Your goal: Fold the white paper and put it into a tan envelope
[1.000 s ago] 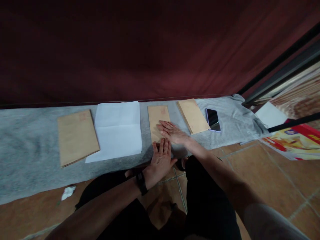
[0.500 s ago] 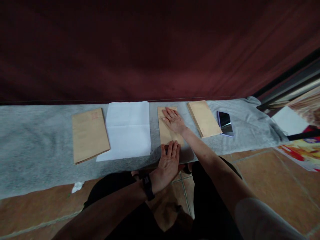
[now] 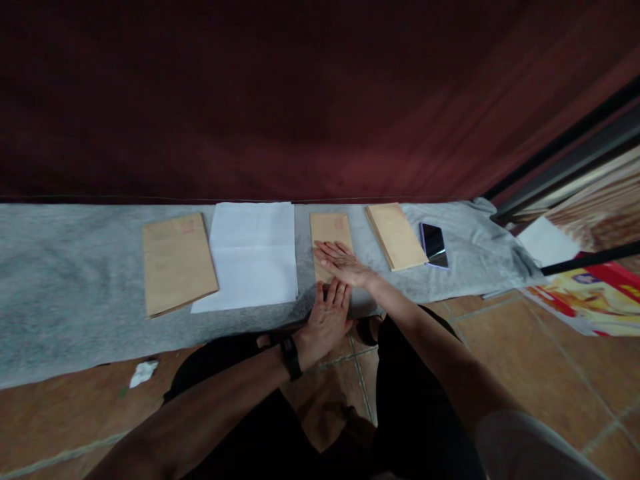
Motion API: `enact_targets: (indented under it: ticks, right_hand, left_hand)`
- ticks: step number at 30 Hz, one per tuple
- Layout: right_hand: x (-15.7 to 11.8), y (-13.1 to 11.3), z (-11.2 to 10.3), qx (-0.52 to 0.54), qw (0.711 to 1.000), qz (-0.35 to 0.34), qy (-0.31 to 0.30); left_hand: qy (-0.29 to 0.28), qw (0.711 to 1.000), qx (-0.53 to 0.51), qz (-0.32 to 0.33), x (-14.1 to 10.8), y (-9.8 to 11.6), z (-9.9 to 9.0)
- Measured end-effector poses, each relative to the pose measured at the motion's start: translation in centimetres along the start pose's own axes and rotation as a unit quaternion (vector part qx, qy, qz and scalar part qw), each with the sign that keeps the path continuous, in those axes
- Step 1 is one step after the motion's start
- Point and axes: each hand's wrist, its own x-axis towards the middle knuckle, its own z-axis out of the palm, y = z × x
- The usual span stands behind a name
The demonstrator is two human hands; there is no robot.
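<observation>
A brown paper envelope (image 3: 329, 225) with faint red print lies on a grey cloth in front of me. My right hand (image 3: 345, 265) rests flat across its middle, fingers stretched to the left. At the near end, my left hand (image 3: 327, 317) presses down with its fingers spread, just below the right one. To the left, sheets of white paper (image 3: 253, 260) with a crease lie partly under a stack of brown envelopes (image 3: 179, 263). Another stack of brown envelopes (image 3: 397, 237) sits to the right of my hands.
A phone (image 3: 434, 245) lies beside the right stack. The grey cloth (image 3: 75, 280) covers a long, narrow surface against a dark red curtain (image 3: 300, 100). Scrap tissue (image 3: 143, 373) is on the tiled floor, and a colourful printed package (image 3: 590, 293) stands at the right.
My right hand has slid down the envelope towards me, uncovering its red print. My left hand stays at the near end. The whole view has shifted slightly.
</observation>
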Motion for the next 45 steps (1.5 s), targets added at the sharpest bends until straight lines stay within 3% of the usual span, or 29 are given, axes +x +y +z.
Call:
enact_targets:
  ticks: [13, 23, 35, 40, 45]
  right_hand:
    - [-6.5, -2.2, -0.2, 0.124, 0.992, -0.011, -0.031]
    - [-9.7, -1.9, 1.1, 0.117, 0.991, -0.013, 0.063]
    - [-10.5, 0.2, 1.8, 0.124, 0.977, -0.079, 0.153]
    - [-10.0, 0.7, 2.2, 0.108, 0.976, -0.076, 0.171]
    - [-9.6, 0.7, 1.9, 0.084, 0.98, -0.046, 0.175]
  left_hand:
    - [-0.006, 1.0, 0.03, -0.002, -0.1, 0.1, -0.3]
    - [-0.009, 0.999, 0.031, 0.002, 0.0, 0.4, -0.1]
    - [0.03, 0.998, 0.046, 0.01, 0.0, -0.4, -0.3]
    - [0.045, 0.996, 0.075, 0.02, 0.2, -1.8, -1.2]
    - [0.036, 0.999, 0.031, 0.01, 0.9, -3.3, -1.9]
